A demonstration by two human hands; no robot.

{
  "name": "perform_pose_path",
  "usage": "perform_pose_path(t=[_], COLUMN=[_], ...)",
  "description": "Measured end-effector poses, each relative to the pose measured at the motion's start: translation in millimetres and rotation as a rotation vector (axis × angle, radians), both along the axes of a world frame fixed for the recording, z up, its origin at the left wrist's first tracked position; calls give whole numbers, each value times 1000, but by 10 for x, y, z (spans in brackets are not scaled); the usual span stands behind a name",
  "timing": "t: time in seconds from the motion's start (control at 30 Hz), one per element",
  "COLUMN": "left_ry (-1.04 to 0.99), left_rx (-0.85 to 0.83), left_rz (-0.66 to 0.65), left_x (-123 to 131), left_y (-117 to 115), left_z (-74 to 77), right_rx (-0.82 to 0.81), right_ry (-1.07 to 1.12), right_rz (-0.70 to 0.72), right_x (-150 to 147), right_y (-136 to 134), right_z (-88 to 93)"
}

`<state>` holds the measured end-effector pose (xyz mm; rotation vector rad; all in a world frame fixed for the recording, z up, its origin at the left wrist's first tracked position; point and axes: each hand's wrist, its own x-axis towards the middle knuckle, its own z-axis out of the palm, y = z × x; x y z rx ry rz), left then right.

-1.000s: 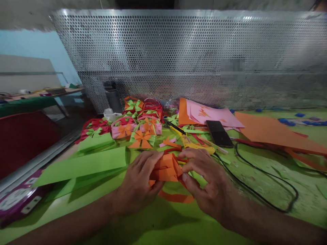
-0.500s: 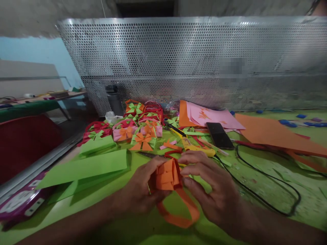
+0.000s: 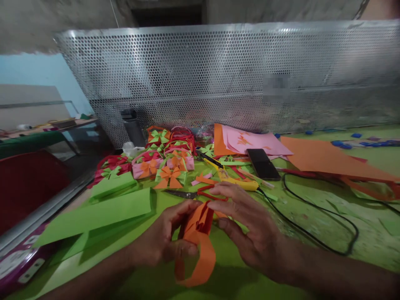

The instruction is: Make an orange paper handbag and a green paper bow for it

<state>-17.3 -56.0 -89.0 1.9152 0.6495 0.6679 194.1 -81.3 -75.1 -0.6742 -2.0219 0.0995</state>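
Observation:
A small orange paper bag [image 3: 198, 221] is tilted over the table, its looped paper-strip handle [image 3: 204, 264] hanging toward me. My left hand [image 3: 167, 237] grips its left side, thumb in front and fingers behind. On the bag's right edge rest the bent fingertips of my right hand [image 3: 246, 227], with thumb and fingers close to the paper. Just beyond both hands lie scissors [image 3: 187, 194] with red handles, partly covered by the right fingers. Behind them is a yellow glue gun [image 3: 239, 181] with a black cord.
Several finished paper bags with bows [image 3: 170, 177] cluster at the back left, near a dark bottle [image 3: 133, 129]. Folded green paper [image 3: 100, 212] lies left. A phone [image 3: 262, 164], pink sheets [image 3: 250, 139] and orange sheets [image 3: 331, 158] lie back right. A perforated metal panel [image 3: 200, 75] stands behind.
The bag has turned in my hands, so its handle loop has swung left and now faces me. My view has shifted slightly right, showing more of the scissors.

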Motion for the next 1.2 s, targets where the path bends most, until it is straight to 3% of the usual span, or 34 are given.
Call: perform_pose_path(t=[0.13, 0.37, 0.63, 0.87, 1.2], left_ry=[-51, -87, -61, -17, 125], left_rx=[-139, -198, -125, -77, 93], left_rz=[-36, -28, -48, 0, 80], left_x=[7, -3, 16, -25, -24], left_y=[-18, -11, -14, -1, -23], left_z=[74, 38, 131, 54, 48], right_rx=[13, 59, 166, 211, -67], right_ry=[-9, -78, -172, -258, 4], right_rz=[-9, -32, -88, -125, -6], right_x=[-10, 4, 30, 31, -3], right_y=[9, 7, 32, 25, 13], right_z=[-20, -37, -81, -85, -5])
